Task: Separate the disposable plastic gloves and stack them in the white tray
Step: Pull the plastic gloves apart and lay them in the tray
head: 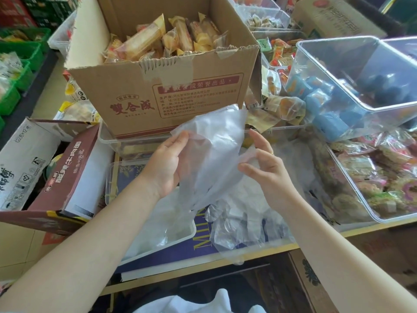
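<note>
My left hand (pixel 168 163) fingers pinch upper edge of clear glove (pixel 214 154), held up over bench (pixel 248 249). My right hand (pixel 267 164) fingers curl on glove's other edge. White tray (pixel 190 233) below left wrist, gloves in it. Loose glove pile (pixel 239 222) just right of tray, at bench's front edge. Cardboard box (pixel 162 86) close behind; clear bins (pixel 361 86) crowd right.

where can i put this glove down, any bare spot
Free: the white tray, below the left hand, holds only flat gloves. A bare strip of table lies between tray and loose glove pile. Crowded: the cardboard box behind, snack bins to the right.
</note>
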